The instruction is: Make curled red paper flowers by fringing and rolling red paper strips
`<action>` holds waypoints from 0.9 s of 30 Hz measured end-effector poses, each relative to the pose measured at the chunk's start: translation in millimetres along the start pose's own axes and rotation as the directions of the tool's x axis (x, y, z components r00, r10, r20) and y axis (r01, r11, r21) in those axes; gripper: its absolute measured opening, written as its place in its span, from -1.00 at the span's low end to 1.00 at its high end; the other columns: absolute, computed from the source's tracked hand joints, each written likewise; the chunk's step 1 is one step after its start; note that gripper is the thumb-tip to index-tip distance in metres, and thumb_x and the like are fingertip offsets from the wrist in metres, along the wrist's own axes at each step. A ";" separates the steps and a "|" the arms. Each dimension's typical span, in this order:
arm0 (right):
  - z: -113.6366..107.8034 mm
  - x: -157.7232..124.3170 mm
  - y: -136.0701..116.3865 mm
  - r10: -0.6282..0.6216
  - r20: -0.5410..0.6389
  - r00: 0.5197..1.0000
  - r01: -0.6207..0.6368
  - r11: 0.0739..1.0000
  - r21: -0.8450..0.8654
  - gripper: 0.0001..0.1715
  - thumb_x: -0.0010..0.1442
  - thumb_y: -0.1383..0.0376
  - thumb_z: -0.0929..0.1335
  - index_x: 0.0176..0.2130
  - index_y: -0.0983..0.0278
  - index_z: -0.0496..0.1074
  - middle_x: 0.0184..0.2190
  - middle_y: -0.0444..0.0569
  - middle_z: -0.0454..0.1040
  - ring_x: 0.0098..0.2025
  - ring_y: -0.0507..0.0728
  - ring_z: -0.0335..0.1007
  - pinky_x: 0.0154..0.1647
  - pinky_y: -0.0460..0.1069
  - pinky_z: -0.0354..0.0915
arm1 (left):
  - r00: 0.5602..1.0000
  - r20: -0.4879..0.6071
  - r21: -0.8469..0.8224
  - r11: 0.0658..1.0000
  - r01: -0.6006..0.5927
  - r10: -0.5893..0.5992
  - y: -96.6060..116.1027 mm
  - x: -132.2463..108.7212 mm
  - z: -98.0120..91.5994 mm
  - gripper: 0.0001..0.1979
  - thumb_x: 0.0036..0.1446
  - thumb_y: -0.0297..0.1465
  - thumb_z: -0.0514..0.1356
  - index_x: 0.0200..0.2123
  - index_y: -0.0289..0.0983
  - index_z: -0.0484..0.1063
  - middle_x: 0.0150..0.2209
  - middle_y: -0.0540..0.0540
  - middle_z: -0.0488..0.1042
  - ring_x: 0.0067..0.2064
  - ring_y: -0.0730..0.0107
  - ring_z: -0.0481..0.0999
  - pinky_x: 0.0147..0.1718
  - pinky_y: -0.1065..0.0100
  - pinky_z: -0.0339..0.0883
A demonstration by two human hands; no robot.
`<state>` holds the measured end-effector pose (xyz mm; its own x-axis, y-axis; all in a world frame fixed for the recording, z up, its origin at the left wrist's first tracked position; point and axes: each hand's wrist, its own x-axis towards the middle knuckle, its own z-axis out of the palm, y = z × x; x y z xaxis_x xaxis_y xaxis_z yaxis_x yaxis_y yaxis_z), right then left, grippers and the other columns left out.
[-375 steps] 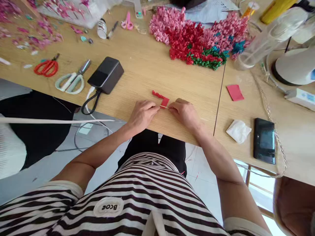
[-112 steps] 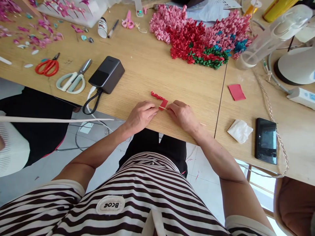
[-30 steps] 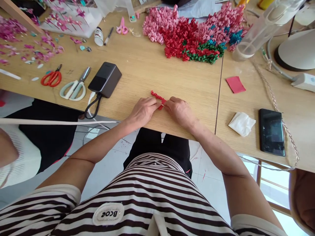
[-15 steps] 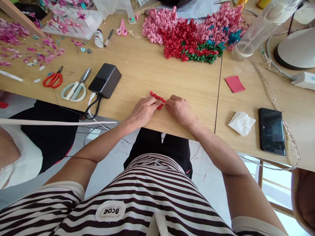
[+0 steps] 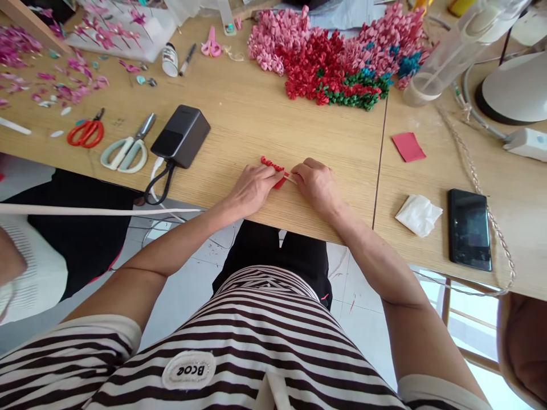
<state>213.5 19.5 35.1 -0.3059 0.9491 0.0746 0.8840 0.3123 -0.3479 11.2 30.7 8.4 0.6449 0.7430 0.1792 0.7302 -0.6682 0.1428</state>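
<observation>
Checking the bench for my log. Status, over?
Left hand pinching curled red paper strip. Right hand on thin stick. Black power adapter off left.

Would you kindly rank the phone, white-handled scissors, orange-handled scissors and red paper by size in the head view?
1. Phone and white-handled scissors: too close to rank; the phone looks broader, the scissors longer.
2. Orange-handled scissors.
3. Red paper.

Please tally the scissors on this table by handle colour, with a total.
Orange-red handled scissors: 1
Pale green handled scissors: 1
Pink scissors: 1
Total: 3
</observation>
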 end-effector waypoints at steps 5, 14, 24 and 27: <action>-2.5 0.2 0.1 0.023 -0.008 1.000 -0.023 1.000 0.018 -0.63 0.45 0.35 0.21 -0.06 0.32 0.59 -0.07 0.12 0.58 -0.10 0.18 0.48 -0.15 0.02 0.23 | 1.000 -0.004 -0.012 1.000 -0.007 0.007 0.2 4.2 1.6 -0.56 0.47 -0.43 -0.13 0.13 -0.35 0.50 -0.11 -0.24 0.58 -0.03 0.13 0.55 -0.11 0.17 0.30; -4.5 0.2 0.0 0.023 -0.029 0.999 -0.022 0.999 0.029 -0.62 0.45 0.34 0.20 -0.07 0.32 0.59 -0.08 0.13 0.58 -0.12 0.17 0.47 -0.17 0.02 0.22 | 1.000 -0.014 -0.014 1.000 0.000 -0.001 -0.6 1.3 4.5 -0.56 0.43 -0.49 -0.10 0.18 -0.33 0.48 -0.05 -0.25 0.59 0.00 0.12 0.55 -0.07 0.16 0.33; -2.7 1.1 2.7 0.013 -0.051 0.999 -0.012 1.000 0.021 -0.62 0.45 0.33 0.20 -0.08 0.32 0.58 -0.11 0.13 0.58 -0.13 0.18 0.48 -0.17 0.02 0.24 | 0.999 0.025 -0.014 0.999 0.033 -0.032 3.0 1.7 1.0 -0.57 0.42 -0.51 -0.08 0.18 -0.34 0.46 -0.04 -0.25 0.58 0.02 0.09 0.55 -0.09 0.16 0.29; -5.0 1.6 1.4 0.008 -0.050 0.999 -0.007 1.000 0.018 -0.62 0.45 0.33 0.20 -0.07 0.33 0.58 -0.10 0.15 0.58 -0.11 0.19 0.48 -0.14 0.02 0.25 | 0.997 0.046 -0.019 0.998 0.057 -0.056 4.7 3.1 0.2 -0.56 0.42 -0.53 -0.08 0.20 -0.34 0.44 -0.02 -0.26 0.58 0.05 0.09 0.54 -0.07 0.16 0.29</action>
<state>215.9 21.7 39.5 -0.2810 0.9523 0.1188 0.8797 0.3051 -0.3648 16.7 29.8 9.5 0.6124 0.7804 0.1259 0.7615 -0.6252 0.1709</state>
